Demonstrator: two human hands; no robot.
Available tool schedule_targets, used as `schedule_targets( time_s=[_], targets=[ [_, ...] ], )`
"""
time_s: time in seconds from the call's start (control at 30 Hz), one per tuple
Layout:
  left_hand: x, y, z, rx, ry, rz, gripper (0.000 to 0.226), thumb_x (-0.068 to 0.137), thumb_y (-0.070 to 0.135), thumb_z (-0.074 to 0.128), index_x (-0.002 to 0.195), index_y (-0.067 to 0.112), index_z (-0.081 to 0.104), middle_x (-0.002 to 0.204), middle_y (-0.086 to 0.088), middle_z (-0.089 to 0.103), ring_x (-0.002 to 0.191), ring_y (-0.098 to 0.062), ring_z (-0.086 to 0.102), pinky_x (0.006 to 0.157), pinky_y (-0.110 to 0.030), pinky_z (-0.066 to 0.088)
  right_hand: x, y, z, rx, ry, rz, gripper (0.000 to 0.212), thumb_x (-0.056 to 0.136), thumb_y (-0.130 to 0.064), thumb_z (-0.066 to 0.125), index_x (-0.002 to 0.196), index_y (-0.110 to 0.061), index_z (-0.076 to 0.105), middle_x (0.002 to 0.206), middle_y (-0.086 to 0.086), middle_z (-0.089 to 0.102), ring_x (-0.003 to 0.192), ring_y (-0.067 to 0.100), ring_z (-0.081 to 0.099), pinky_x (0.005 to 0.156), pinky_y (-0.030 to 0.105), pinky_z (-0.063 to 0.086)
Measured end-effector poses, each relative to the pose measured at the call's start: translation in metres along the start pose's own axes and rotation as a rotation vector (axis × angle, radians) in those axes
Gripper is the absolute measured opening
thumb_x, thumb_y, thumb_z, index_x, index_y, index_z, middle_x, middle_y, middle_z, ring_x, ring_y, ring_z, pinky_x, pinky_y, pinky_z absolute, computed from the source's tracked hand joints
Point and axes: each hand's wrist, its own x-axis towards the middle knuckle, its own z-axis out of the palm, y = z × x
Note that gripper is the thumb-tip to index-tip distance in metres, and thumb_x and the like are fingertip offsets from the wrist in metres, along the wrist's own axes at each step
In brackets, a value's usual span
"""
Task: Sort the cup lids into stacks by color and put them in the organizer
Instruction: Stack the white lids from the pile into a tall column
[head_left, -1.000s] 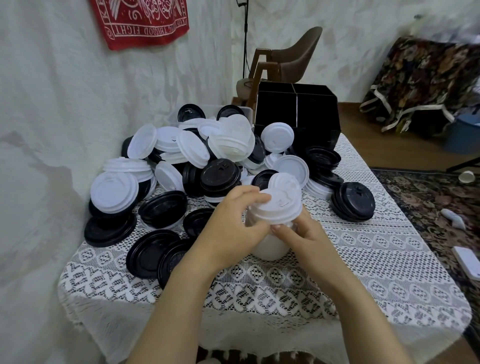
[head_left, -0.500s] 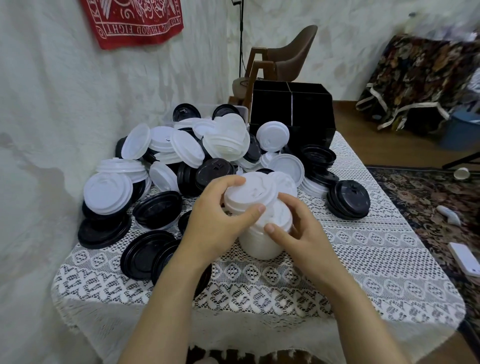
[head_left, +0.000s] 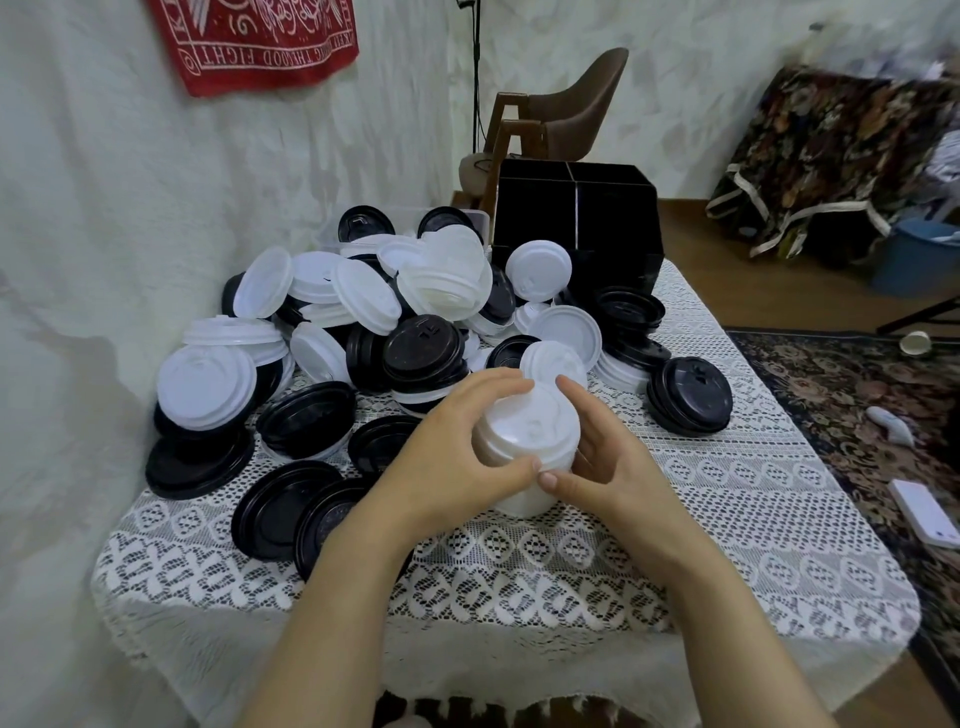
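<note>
- Far to the left of the white lid stack (head_left: 524, 441), a single white lid (head_left: 205, 387) lies dome up on a low pile of black ones by the wall.
- High up and left of the stack, a red cloth (head_left: 260, 41) with white lettering hangs on the wall.
- Left of the stack and a little nearer the viewer, upturned black lids (head_left: 283, 506) overlap on the lace tablecloth (head_left: 727, 519).
- Behind the stack and to its left, a heap of lids (head_left: 415, 296), white and black mixed, rises against the wall.
- The left hand (head_left: 457, 457) wraps the stack's left side, with its fingers curled over the far rim of the top lid and its thumb laid across the near side.
- The stack itself stands upright on the tablecloth between the two hands, its top lid dome up.
- Straight behind the stack, at the table's far edge, stands the black organizer (head_left: 576, 218). Its compartments are too dark to tell what they hold.
- The right hand (head_left: 608, 467) cups the stack's right side. Its thumb presses the near side, its tip almost meeting the left thumb, and its index finger reaches to the far rim.
- Right of the stack and slightly behind it, a black lid stack (head_left: 688, 395) leans on the cloth.
- Far right of the stack, off the table, a flat white device (head_left: 924, 512) lies on the patterned carpet.
</note>
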Motion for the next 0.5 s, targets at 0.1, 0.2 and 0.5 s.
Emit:
schedule_targets(
  time_s=[0.1,0.2,0.5],
  targets=[
    [0.0,-0.002,0.001,-0.028,-0.02,-0.013,0.057,0.081,0.015,0.072,0.132,0.03,0.051,0.14,0.025,0.039,0.126,0.019,0.029,0.095,0.005,0.024,0.0,0.001,-0.001,-0.002,-0.011,0.004,0.081,0.076,0.003,0.075,0.142,-0.029,0.04,0.134,-0.014,0.058,0.125,0.005,0.054,0.098,0.023,0.048],
    [0.001,-0.002,0.003,-0.065,-0.048,-0.035,0.061,0.077,0.025,0.067,0.135,0.027,0.048,0.14,0.026,0.037,0.125,0.018,0.032,0.093,0.005,0.026,0.0,0.001,-0.002,0.019,-0.015,0.007,0.076,0.076,-0.002,0.07,0.143,-0.023,0.041,0.135,-0.007,0.059,0.125,0.011,0.054,0.103,0.03,0.047],
    [0.0,-0.004,0.008,-0.208,-0.09,-0.084,0.061,0.074,0.032,0.061,0.131,0.041,0.038,0.131,0.032,0.035,0.117,0.016,0.038,0.085,-0.001,0.036,0.002,-0.005,0.013,0.03,0.079,-0.016,0.05,0.083,-0.028,0.073,0.13,-0.033,0.056,0.129,-0.008,0.06,0.11,0.005,0.062,0.084,0.021,0.052]
  ],
)
